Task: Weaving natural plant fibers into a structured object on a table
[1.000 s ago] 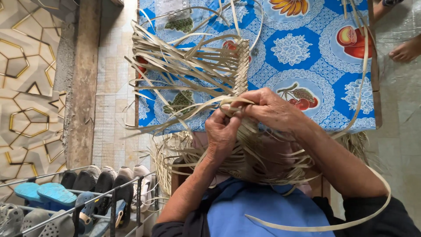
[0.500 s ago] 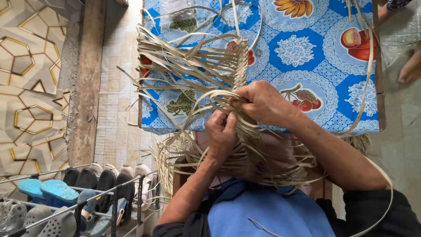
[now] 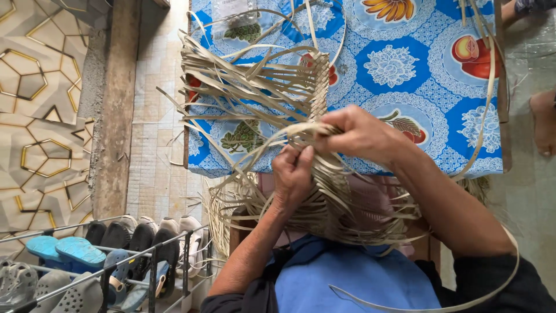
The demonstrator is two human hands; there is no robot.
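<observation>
Surface (image 3: 405, 87), covered by a blue patterned cloth with fruit prints, was noted beyond the person's knees. A shoe rack (image 3: 116, 255) with sandals was recorded low on the left, by the tiled floor. The plaited strip (image 3: 318, 87) of pale leaf was found lying across the cloth, its loose strands (image 3: 231, 87) fanned out leftward, with more trailing over the lap. The right hand (image 3: 362, 136) was observed closed on the working end of the weave, fingers pinched together. The left hand (image 3: 292, 174) was seen just beneath it, clamped on a few strands. In judgement, even tension and flat, untwisted strands would be required for a tight crossing.
</observation>
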